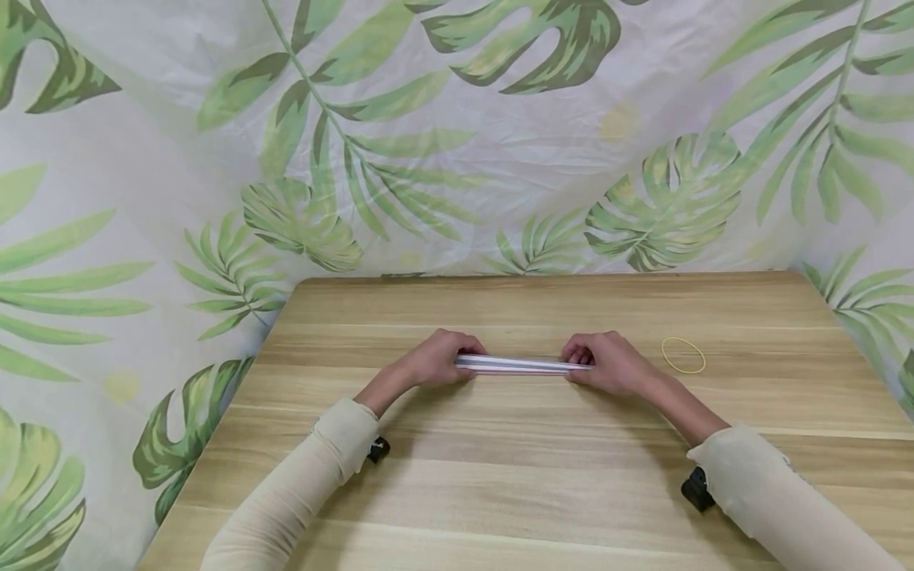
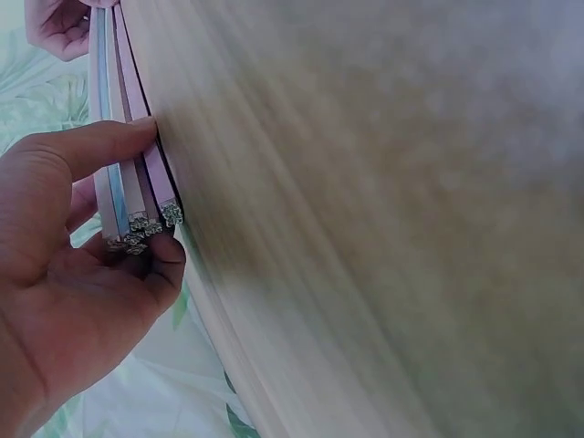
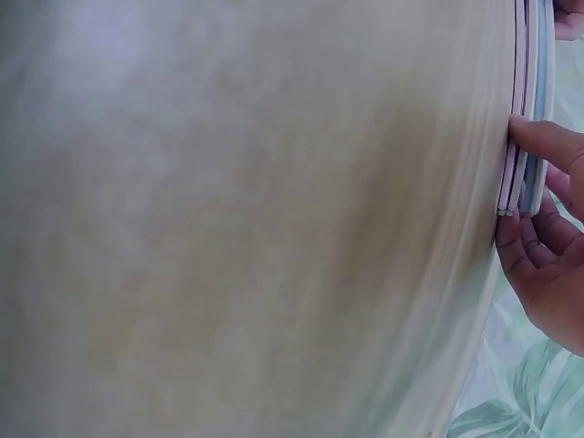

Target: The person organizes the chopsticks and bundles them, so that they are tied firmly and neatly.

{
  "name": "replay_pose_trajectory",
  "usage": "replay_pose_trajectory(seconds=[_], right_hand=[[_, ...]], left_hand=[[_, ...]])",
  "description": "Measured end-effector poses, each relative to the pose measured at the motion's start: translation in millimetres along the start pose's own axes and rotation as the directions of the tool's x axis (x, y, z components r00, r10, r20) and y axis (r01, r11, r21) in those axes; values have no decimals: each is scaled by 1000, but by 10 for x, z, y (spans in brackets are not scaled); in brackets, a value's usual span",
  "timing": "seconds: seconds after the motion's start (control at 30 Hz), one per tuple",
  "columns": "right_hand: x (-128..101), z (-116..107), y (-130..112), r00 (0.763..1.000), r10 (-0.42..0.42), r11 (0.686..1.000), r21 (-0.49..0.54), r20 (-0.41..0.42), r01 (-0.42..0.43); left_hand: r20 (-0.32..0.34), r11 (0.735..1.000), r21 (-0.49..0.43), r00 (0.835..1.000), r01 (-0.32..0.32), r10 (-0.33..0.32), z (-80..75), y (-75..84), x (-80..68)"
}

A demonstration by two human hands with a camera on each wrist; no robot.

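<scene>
Two bare hands hold one bundle of thin pastel sticks (image 1: 524,365) between them, low over the middle of the light wooden table (image 1: 500,492). Starting at the left of the head view, a cream sleeve (image 1: 307,484) leads up to the left hand (image 1: 435,361), whose fingers are curled round the left end of the bundle. The left wrist view shows this grip close up: the thumb (image 2: 91,146) lies along the side of the sticks and the curled fingers (image 2: 160,269) cup the cut ends, which are pink, white and pale blue. In that view the bundle lies right against the table surface, though whether it touches cannot be told.

Moving rightward, the bundle runs level and straight, parallel to the table's far edge, with its length bare between the two hands.

At its right end the right hand (image 1: 607,365) grips it in the same way, fingers curled round the sticks; the right wrist view shows a fingertip (image 3: 547,141) pressed on the sticks' side and other fingers bent just under their ends. Further right, near that hand but apart from it, a thin yellow rubber band (image 1: 683,354) lies flat on the table. Behind the table hangs a white cloth printed with green leaves (image 1: 457,143).
</scene>
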State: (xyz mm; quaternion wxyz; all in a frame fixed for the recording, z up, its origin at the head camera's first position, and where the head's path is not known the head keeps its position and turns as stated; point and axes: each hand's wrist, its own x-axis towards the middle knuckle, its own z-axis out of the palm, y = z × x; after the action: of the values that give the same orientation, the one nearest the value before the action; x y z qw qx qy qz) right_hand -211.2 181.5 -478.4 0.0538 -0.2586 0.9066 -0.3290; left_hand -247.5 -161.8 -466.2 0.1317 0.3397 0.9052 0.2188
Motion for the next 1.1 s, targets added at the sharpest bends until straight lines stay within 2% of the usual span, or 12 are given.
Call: replay_pose_trajectory(seconds=[0.2, 0.5, 0.67, 0.83, 1.1], right_hand=[[-11, 1, -12, 1000, -11, 1000, -9, -8, 11], [-19, 4, -75, 1000, 7, 1000, -11, 14, -7], [-30, -4, -123, 1000, 3, 999, -39, 4, -3], [-38, 17, -109, 1000, 10, 1000, -19, -5, -10], [-56, 30, -85, 1000, 4, 1000, -2, 13, -3]], left_hand=[[-12, 999, 42, 1000, 17, -16, -2, 21, -5], [21, 1000, 11, 1000, 22, -22, -12, 63, -2], [10, 999, 30, 999, 32, -33, -11, 84, 3], [-7, 998, 41, 999, 42, -42, -12, 81, -12], [-1, 999, 21, 999, 37, -37, -7, 101, -36]])
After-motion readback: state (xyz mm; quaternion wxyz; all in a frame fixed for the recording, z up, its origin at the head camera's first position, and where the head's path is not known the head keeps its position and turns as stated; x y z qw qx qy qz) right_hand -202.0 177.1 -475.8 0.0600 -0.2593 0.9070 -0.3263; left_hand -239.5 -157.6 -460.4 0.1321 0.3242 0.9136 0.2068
